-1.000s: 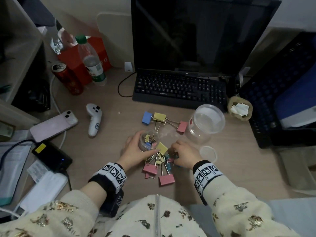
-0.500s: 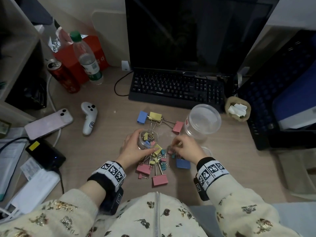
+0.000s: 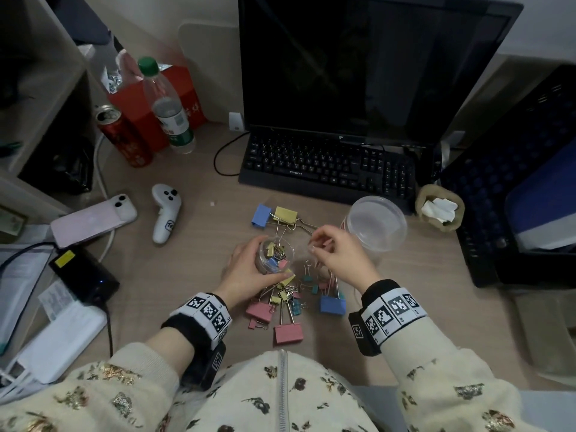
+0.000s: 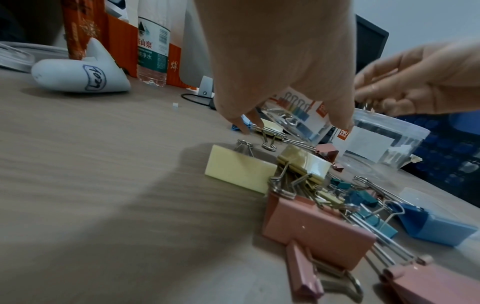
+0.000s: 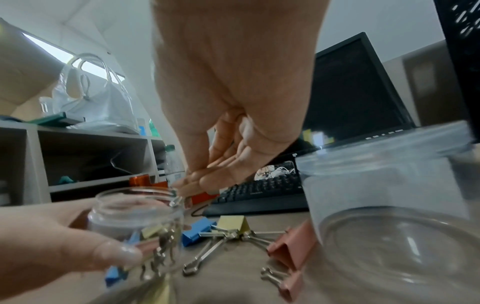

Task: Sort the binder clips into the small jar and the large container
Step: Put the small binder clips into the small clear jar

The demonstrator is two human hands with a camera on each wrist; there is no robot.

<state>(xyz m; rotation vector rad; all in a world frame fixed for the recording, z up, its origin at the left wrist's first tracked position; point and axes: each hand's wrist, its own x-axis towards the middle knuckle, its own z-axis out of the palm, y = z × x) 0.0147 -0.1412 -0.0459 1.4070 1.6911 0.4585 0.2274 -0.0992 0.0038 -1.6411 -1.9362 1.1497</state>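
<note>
Head view: the left hand (image 3: pixel 249 275) grips the jar (image 3: pixel 274 256), which holds small clips. The right hand (image 3: pixel 339 255) hovers beside it, fingertips pinched; its contents cannot be determined. The container (image 3: pixel 375 224) stands right of both hands, before the "PASON" keyboard (image 3: pixel 327 168). Clips (image 3: pixel 288 333) lie on the tabletop (image 3: pixel 187 275).

Left wrist view: the controller (image 4: pixel 80 77) reads "Left"; the container label reads "deli".

Right wrist view: the container (image 5: pixel 389 185) blocks the right side.

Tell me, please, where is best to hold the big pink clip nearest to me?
Probably pinch the big pink clip across its folded body, coming from above. It lies flat and apart, while its wire handles point into the tangled pile.
</note>
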